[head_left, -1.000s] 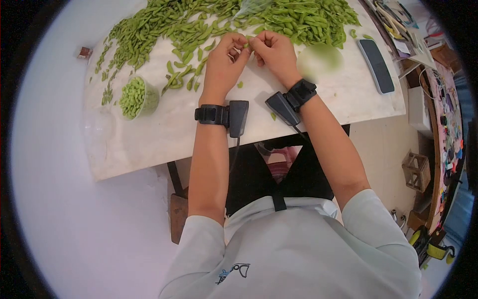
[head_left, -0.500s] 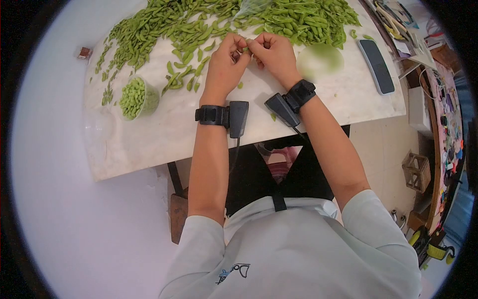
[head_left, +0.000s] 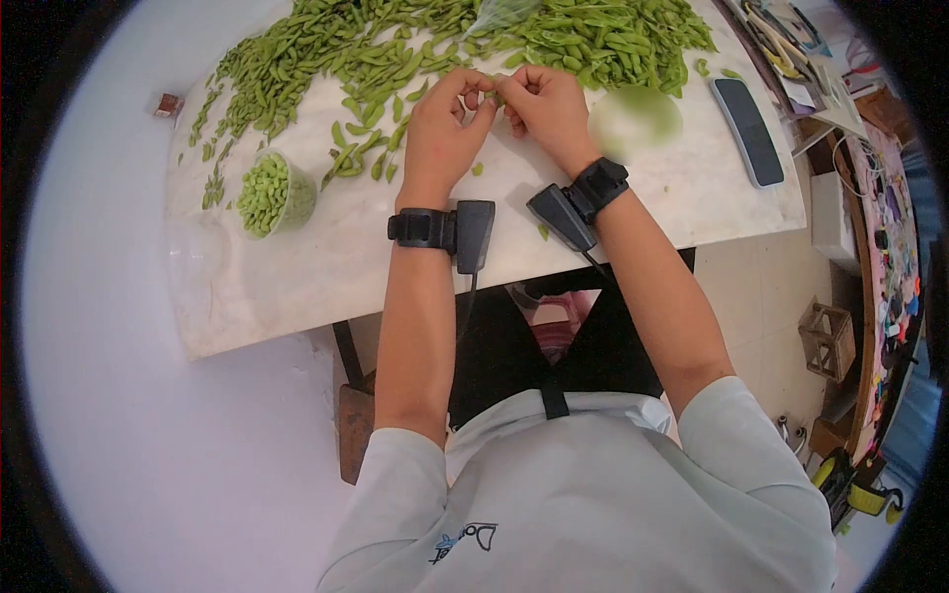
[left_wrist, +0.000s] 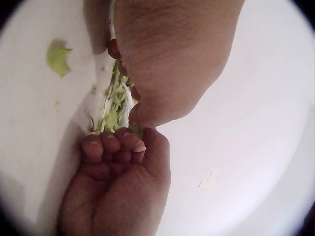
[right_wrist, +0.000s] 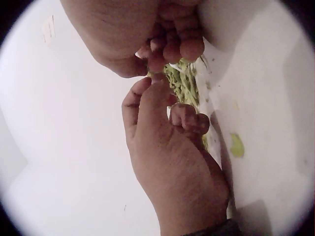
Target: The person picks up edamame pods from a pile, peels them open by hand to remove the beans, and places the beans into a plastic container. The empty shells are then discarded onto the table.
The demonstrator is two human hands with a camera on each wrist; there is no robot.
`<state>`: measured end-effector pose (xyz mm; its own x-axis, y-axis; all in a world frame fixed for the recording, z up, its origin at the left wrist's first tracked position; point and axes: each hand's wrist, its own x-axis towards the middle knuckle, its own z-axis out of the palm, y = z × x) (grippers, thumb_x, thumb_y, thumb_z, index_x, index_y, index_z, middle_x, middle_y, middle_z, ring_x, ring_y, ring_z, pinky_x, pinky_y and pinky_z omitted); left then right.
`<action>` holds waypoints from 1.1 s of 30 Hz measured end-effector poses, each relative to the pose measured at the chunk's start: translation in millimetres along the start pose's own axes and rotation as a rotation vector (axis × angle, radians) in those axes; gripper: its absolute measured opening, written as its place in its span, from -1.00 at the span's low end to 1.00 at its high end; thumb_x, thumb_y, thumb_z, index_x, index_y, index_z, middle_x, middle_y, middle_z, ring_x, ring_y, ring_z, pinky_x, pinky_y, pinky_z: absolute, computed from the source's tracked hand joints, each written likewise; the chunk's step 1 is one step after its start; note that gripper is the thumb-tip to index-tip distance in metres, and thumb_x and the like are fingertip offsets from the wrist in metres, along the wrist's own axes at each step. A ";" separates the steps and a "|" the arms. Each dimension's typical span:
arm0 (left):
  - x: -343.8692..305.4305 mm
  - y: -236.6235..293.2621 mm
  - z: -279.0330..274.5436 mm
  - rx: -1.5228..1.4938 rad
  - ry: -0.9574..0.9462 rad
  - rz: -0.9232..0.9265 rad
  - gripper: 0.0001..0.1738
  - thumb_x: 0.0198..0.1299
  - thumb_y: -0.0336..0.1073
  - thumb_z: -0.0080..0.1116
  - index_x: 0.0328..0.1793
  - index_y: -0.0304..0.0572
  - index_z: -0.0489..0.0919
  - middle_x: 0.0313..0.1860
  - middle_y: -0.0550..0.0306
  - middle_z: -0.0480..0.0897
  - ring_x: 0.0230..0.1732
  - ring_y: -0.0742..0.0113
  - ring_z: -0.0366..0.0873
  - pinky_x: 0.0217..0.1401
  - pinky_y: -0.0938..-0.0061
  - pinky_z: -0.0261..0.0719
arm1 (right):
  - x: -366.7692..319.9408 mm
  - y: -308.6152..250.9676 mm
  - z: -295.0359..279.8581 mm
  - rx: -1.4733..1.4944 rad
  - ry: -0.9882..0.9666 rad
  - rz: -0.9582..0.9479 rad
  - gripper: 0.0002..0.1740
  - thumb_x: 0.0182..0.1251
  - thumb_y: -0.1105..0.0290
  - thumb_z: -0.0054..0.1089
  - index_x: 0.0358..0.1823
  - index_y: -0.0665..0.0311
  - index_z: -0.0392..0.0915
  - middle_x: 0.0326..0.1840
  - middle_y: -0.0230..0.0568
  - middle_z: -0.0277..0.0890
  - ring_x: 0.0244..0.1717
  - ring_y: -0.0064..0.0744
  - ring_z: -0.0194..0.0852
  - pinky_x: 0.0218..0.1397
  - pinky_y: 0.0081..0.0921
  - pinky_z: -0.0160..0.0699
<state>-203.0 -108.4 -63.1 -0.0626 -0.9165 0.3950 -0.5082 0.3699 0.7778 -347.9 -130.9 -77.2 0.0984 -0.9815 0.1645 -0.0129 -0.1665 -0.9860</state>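
Observation:
Fingertips of my left hand [head_left: 442,138] and right hand [head_left: 551,111] meet over the table, pinching a small green pod [head_left: 492,92] between them. In the left wrist view, the left hand [left_wrist: 120,184] has its other fingers curled toward the palm, and the right hand [left_wrist: 177,59] comes in from above. The right wrist view has the right hand [right_wrist: 167,132] below and the left hand [right_wrist: 133,34] above, with their tips together. Fingers mostly cover the pod in both wrist views. Loose green pods [head_left: 376,104] lie just beyond the left hand.
A clear cup of shelled beans [head_left: 265,193] stands at the left. Heaps of pods [head_left: 287,74] and green pods or shells [head_left: 618,44] cover the far side, with a plastic bag [head_left: 499,14] between. A phone [head_left: 746,131] lies right; a green scrap [head_left: 477,169] lies near the hands.
Both hands stay in nearly the same place. The left hand has shifted slightly right and back left, and the fingertips have moved a little around the pod.

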 end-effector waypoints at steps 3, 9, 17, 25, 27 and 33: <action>0.1 1.3 -0.6 0.016 0.008 0.022 -0.80 0.06 -0.42 0.21 -0.15 -0.17 0.55 -0.48 0.34 0.47 -0.58 0.61 0.20 -0.52 0.65 0.18 | -0.7 -1.0 0.0 0.006 -0.001 0.003 -0.66 0.25 0.25 0.15 -0.55 0.39 0.51 -0.73 -0.35 0.44 -0.73 -0.64 0.39 -0.65 -0.63 0.38; -1.3 4.0 -0.2 0.011 -0.007 -0.036 -0.80 0.06 -0.40 0.21 -0.15 -0.18 0.55 -0.49 0.33 0.47 -0.58 0.60 0.21 -0.52 0.64 0.20 | 0.4 1.3 -0.4 0.010 -0.005 -0.001 -0.66 0.25 0.26 0.15 -0.55 0.39 0.51 -0.73 -0.34 0.44 -0.73 -0.63 0.39 -0.65 -0.63 0.38; -1.7 4.4 1.3 -0.003 -0.033 -0.057 -0.82 0.09 -0.40 0.17 -0.18 -0.20 0.47 -0.48 0.32 0.44 -0.54 0.58 0.24 -0.47 0.63 0.26 | 0.8 3.6 0.4 -0.039 -0.005 -0.013 -0.66 0.25 0.26 0.15 -0.54 0.41 0.52 -0.73 -0.32 0.44 -0.75 -0.61 0.39 -0.65 -0.61 0.38; -1.7 0.2 2.2 -0.053 -0.077 -0.062 -0.84 0.10 -0.45 0.15 -0.23 -0.21 0.41 -0.47 0.32 0.41 -0.53 0.60 0.23 -0.48 0.66 0.22 | -1.1 -1.0 -0.3 -0.008 0.011 0.015 -0.67 0.23 0.25 0.16 -0.54 0.41 0.52 -0.71 -0.30 0.46 -0.73 -0.60 0.41 -0.65 -0.60 0.39; -1.7 -0.3 3.2 -0.110 -0.050 -0.061 -0.84 0.09 -0.45 0.16 -0.21 -0.21 0.43 -0.47 0.32 0.42 -0.54 0.61 0.23 -0.48 0.66 0.22 | 0.4 0.0 -0.5 -0.036 -0.014 0.004 -0.67 0.23 0.26 0.16 -0.54 0.41 0.52 -0.69 -0.30 0.47 -0.71 -0.61 0.43 -0.65 -0.60 0.41; -1.5 8.2 -1.8 -0.008 -0.032 -0.043 -0.81 0.08 -0.45 0.19 -0.14 -0.19 0.52 -0.45 0.31 0.47 -0.55 0.60 0.23 -0.49 0.66 0.22 | -0.5 -1.0 -1.7 0.033 -0.002 0.026 -0.67 0.24 0.25 0.16 -0.52 0.41 0.52 -0.66 -0.30 0.49 -0.68 -0.61 0.46 -0.64 -0.61 0.47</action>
<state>-205.5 -103.7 -56.5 -0.0685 -0.9359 0.3456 -0.5041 0.3314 0.7976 -349.6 -130.4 -76.3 0.1004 -0.9853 0.1385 0.0177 -0.1374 -0.9904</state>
